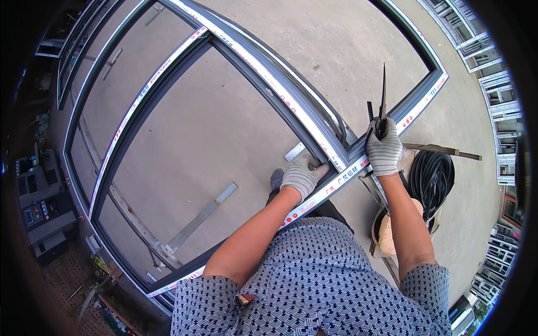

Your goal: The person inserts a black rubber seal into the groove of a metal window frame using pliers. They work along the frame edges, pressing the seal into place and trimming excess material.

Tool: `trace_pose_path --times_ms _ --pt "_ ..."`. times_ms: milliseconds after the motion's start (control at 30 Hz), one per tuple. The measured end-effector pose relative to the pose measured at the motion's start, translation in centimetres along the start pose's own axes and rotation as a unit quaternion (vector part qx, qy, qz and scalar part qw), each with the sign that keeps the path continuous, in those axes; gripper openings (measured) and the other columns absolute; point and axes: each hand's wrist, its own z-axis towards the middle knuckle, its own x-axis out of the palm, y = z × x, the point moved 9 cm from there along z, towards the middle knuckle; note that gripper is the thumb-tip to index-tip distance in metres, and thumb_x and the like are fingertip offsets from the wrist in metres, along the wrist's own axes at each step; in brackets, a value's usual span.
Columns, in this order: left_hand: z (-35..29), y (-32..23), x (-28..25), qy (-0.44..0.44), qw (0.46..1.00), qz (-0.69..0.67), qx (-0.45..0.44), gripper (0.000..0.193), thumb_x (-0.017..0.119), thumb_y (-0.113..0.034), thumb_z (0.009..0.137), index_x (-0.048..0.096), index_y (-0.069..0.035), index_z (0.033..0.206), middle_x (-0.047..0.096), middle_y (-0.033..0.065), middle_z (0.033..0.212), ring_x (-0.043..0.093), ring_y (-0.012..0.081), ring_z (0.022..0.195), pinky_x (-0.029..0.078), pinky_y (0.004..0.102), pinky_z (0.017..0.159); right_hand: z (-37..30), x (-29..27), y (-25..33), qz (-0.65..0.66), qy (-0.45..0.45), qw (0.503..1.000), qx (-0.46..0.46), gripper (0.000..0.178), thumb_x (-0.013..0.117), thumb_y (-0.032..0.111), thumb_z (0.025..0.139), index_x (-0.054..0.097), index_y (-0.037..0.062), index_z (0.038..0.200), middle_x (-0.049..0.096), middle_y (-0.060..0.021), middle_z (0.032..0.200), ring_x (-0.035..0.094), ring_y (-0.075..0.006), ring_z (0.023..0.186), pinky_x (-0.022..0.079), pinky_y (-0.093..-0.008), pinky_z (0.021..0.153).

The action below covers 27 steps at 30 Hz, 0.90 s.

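Note:
A large dark grey window frame (263,64), its faces covered in white printed film, spreads in front of me at about waist height. My left hand (303,178), in a striped knit glove, is at the inner corner of a pane opening. Its fingers are curled on the frame's inner edge, and the fingertips are partly hidden. In my right hand (385,150), gloved alike, is a pair of dark scissors (383,92), blades pointing up and away from me and spread apart. The right hand is above the near rail, right of the corner; its palm hides most of the handles.
A coil of black rubber strip (431,182) rests on a stool-like stand to my right, by a wooden bar (448,150). Metal supports (204,215) show beneath the frame. Stacked frames (499,95) line the right side; a machine with a control panel (42,210) stands at left.

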Motion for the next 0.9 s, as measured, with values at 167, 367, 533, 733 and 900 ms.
trace_pose_path --times_ms 167,367,533,733,900 --pt "-0.7 -0.6 -1.8 -0.046 0.999 0.005 -0.019 0.046 0.076 -0.037 0.085 0.069 0.005 0.101 0.073 0.0192 0.086 0.071 0.0270 0.078 0.056 0.0373 0.075 1.3 1.5 1.9 0.041 -0.012 0.998 -0.056 0.036 0.075 0.017 0.084 0.061 0.0055 0.115 0.071 -0.0110 0.085 0.072 -0.0242 0.074 0.056 -0.0359 0.069" --pt "-0.5 0.1 -2.3 -0.089 0.995 -0.026 -0.025 0.045 0.074 -0.036 0.087 0.071 0.006 0.100 0.073 0.0195 0.087 0.071 0.0266 0.078 0.055 0.0368 0.075 2.8 3.0 3.6 0.053 0.036 0.993 -0.095 0.036 0.074 0.014 0.082 0.063 0.0054 0.115 0.071 -0.0144 0.085 0.071 -0.0304 0.076 0.056 -0.0379 0.069" --pt "0.2 1.6 -1.5 -0.096 0.994 -0.038 -0.024 0.043 0.073 -0.037 0.089 0.072 0.006 0.097 0.073 0.0186 0.083 0.070 0.0239 0.074 0.054 0.0366 0.072 2.0 4.4 2.5 0.044 0.036 0.992 -0.111 0.032 0.073 0.014 0.082 0.065 0.0041 0.111 0.070 -0.0164 0.084 0.071 -0.0310 0.075 0.056 -0.0386 0.067" --pt "1.6 3.3 -0.1 -0.095 0.993 -0.063 -0.031 0.046 0.073 -0.040 0.091 0.071 0.005 0.098 0.072 0.0149 0.080 0.067 0.0191 0.071 0.054 0.0346 0.069 2.3 6.0 1.1 0.069 0.060 0.989 -0.119 0.034 0.074 0.015 0.080 0.066 0.0039 0.111 0.071 -0.0158 0.087 0.071 -0.0331 0.078 0.056 -0.0389 0.072" --pt "2.0 3.6 -0.5 -0.111 0.992 -0.047 -0.026 0.043 0.072 -0.038 0.093 0.072 0.005 0.096 0.071 0.0125 0.078 0.066 0.0167 0.068 0.052 0.0323 0.065 2.8 7.1 0.6 0.082 0.059 0.986 -0.130 0.030 0.073 0.016 0.081 0.067 0.0051 0.109 0.070 -0.0160 0.085 0.070 -0.0348 0.076 0.055 -0.0402 0.070"
